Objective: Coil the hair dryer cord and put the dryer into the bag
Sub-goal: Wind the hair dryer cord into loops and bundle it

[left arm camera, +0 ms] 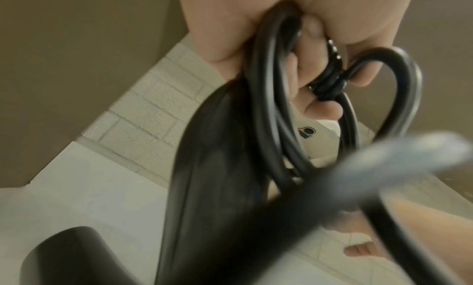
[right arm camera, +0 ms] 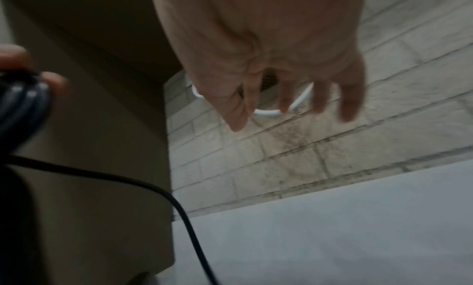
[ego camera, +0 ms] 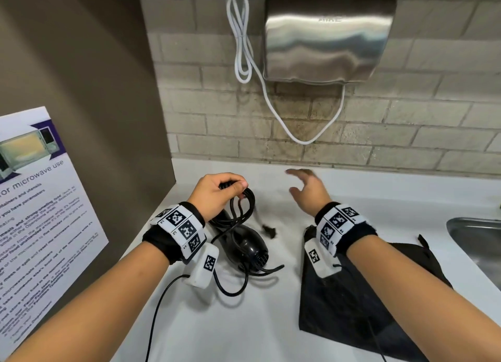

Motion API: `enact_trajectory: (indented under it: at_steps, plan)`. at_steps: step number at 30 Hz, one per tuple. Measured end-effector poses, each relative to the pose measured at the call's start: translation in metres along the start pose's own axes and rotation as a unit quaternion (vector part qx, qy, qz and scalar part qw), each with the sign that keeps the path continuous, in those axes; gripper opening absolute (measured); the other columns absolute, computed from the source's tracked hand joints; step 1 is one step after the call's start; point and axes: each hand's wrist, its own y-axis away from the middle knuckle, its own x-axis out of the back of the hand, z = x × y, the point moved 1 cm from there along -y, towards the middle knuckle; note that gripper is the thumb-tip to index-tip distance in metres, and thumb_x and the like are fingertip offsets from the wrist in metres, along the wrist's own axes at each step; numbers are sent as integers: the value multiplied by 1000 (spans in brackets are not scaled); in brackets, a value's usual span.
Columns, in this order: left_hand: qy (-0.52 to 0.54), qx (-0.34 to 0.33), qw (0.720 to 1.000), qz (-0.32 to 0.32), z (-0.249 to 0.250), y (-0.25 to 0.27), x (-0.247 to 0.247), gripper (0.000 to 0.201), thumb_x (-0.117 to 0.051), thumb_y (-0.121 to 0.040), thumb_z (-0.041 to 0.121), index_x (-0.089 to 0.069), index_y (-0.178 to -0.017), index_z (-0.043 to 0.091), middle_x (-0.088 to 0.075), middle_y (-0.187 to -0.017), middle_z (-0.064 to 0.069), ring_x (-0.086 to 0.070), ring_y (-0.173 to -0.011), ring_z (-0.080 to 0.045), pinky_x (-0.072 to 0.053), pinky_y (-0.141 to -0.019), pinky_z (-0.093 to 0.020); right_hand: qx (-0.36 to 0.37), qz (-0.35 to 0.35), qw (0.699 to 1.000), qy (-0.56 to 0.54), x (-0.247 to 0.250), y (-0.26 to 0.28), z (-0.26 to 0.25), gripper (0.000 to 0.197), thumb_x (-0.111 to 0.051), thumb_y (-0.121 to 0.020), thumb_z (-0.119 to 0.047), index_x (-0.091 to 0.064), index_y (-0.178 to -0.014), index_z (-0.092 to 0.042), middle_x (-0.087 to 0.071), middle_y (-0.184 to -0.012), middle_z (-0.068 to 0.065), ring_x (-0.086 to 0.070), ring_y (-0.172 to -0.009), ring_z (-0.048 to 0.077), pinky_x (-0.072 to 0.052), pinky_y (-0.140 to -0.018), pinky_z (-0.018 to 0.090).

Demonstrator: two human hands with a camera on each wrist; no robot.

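Standing by the white counter [ego camera: 352, 196], you see a grey brick wall [ego camera: 406, 117] behind it. A big shiny metal hand dryer [ego camera: 325, 36] hangs on that wall, and a white wire [ego camera: 241, 42] loops down beside it and under it. A brown panel [ego camera: 81, 63] is on the left, with a paper sign about microwave use [ego camera: 40, 199] stuck on it. A bit of a metal sink [ego camera: 477, 242] shows at the far right.

The black bag [ego camera: 366, 294] lies flat on the counter on the right side, under the right arm. The black hair dryer [ego camera: 246, 245] is on the left side, near the bag but not touching it. It is not in the bag.

The left hand [ego camera: 217, 191] is up above the hair dryer. Its fingers are curled tight around a bunch of loops of the black cord [ego camera: 241, 210]. The left wrist view shows the loops [left arm camera: 268, 107] squeezed between the fingers [left arm camera: 320, 109] and the palm. More cord lies loose on the counter by the dryer's back end. The plug [ego camera: 269, 231] hangs blurry between the two hands.

The right hand [ego camera: 309, 188] is held above the counter, close to the wall. Its fingers [right arm camera: 348, 101] are spread out wide and it holds nothing.
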Motion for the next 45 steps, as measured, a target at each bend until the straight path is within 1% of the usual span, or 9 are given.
enact_trajectory:
  at_steps: [3, 7, 12, 17, 23, 28, 33, 39, 45]
  plan:
    - [12, 10, 1000, -5, -3, -2, 0, 9, -58, -89, 6, -66, -92, 3, -63, -66, -3, -55, -48, 6, -39, -55, -4, 61, -228, 961, -144, -19, 13, -26, 63, -36, -85, 15, -48, -125, -31, -50, -124, -5, -59, -71, 7, -43, -52, 16]
    - [27, 13, 999, -16, -6, -6, -1, 13, -58, -87, 3, -67, -83, 12, -66, -64, 10, -59, -58, 6, -45, -63, -8, 86, -383, 903, -177, -35, 22, -47, 48, -41, -88, 12, -54, -108, -29, -56, -108, -12, -63, -68, -1, -45, -50, 14]
    - [27, 11, 999, -22, 3, -1, -2, 14, -53, -90, 0, -63, -99, -4, -56, -67, -7, -49, -37, 6, -34, -42, -1, 154, -354, 917, -100, -35, 20, -53, 17, -47, -93, -3, -60, -98, -13, -58, -90, -2, -53, -79, 9, -43, -58, 10]
    - [46, 41, 998, 5, -3, -4, 6, 14, -54, -91, 7, -65, -84, 11, -62, -51, 5, -27, -28, -2, -23, -31, -12, 189, -146, 969, -62, -21, 4, -48, 17, -50, -91, -2, -65, -99, 2, -54, -89, 2, -50, -85, 14, -36, -73, 16]
    - [50, 76, 996, 14, -7, -1, 16, 19, -53, -92, 11, -65, -80, 15, -62, -51, 6, -24, -29, -5, -20, -32, -12, -52, 118, 982, -136, 29, -40, 12, 24, -38, -96, -6, -62, -96, -1, -51, -71, 7, -46, -68, 21, -36, -61, 23]
    - [61, 70, 995, 22, -1, -5, 11, 17, -53, -93, 14, -65, -81, 14, -61, -50, 6, -24, -29, -6, -19, -32, -12, -49, 52, 977, -199, 27, -36, 23, 21, -38, -95, 0, -58, -101, -3, -57, -90, 13, -51, -60, 14, -43, -42, 12]
    - [56, 67, 996, 20, 1, -11, 3, 17, -55, -92, 17, -66, -79, 16, -62, -51, 6, -24, -30, -6, -19, -34, -13, 68, -116, 986, -96, 2, -12, -4, 44, -36, -92, 6, -56, -121, -21, -49, -129, 1, -52, -65, -4, -40, -55, 1]
    - [48, 66, 997, 3, 7, -13, -6, 14, -55, -92, 16, -66, -83, 14, -62, -63, -2, -28, -27, -2, -22, -31, -12, 119, -338, 929, -91, -38, 20, -44, 34, -38, -95, -2, -57, -113, -24, -57, -82, -18, -46, -53, 4, -40, -49, 15]
    - [48, 64, 997, -5, 6, -12, 1, 14, -54, -92, 13, -66, -87, 8, -58, -57, 0, -30, -27, -2, -25, -31, -11, 118, -266, 952, -96, -22, 2, -54, 13, -57, -89, -9, -66, -84, -16, -57, -58, -12, -44, -47, 1, -38, -51, 17]
